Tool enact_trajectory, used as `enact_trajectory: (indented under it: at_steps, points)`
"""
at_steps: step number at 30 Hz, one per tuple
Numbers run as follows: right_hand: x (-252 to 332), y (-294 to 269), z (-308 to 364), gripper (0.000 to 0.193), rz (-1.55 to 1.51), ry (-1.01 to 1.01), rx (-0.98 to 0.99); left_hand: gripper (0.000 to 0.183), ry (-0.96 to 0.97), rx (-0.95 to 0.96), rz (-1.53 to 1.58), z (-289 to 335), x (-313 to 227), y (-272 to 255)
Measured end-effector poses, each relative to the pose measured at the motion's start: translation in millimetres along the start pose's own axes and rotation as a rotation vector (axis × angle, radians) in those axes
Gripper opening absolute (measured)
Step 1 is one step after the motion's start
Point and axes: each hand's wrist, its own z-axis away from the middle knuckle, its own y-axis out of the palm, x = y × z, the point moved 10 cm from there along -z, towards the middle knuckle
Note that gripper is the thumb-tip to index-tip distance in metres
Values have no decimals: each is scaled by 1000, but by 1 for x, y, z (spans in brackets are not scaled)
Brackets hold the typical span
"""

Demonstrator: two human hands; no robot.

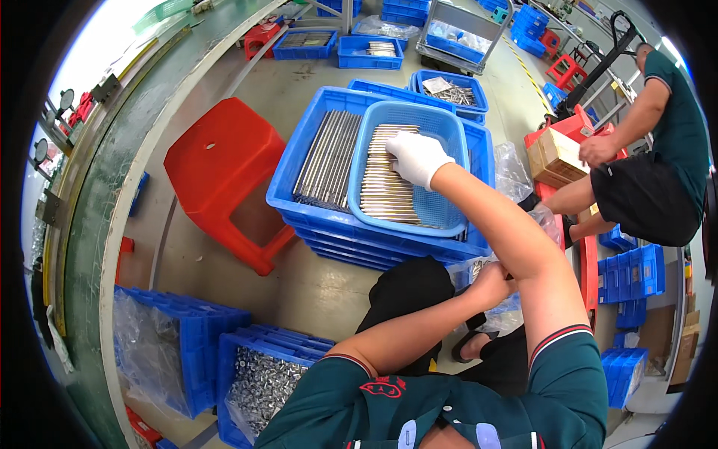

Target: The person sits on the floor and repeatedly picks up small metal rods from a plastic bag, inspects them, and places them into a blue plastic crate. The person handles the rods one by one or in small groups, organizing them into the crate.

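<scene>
My right hand (419, 157), in a white glove, reaches into a light blue plastic basket (441, 206). Its curled fingers grip at a row of shiny metal rods (385, 187) laid side by side there. The basket rests in a larger blue crate (280, 196), beside a row of longer, darker metal rods (327, 157). My bare left hand (490, 286) is closed low beside my right elbow, next to a clear plastic bag (505, 318). The right arm partly covers its fingers, and what they hold is hidden.
A red stool (217, 150) stands left of the crate, alongside a long green workbench (97, 247). Near my left side sits a crate of small metal parts (262, 385). At right, another person (651, 150) handles a cardboard box (557, 157) on a red pallet truck (587, 262).
</scene>
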Motion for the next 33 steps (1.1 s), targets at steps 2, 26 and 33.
enact_trajectory:
  at_steps: [2, 26, 33]
  points:
    - [-7, 4, -3, 17, 16, 21, -3, 29, 11, 13, 27, -3, 6, 6]
    - [-102, -143, 117, 17, -299, 115, -713, 12, -58, 126, 293, -2, 20, 17]
    - [-295, -57, 287, 21, -929, 740, -817, 15, -231, 88, 456, 5, 13, 14]
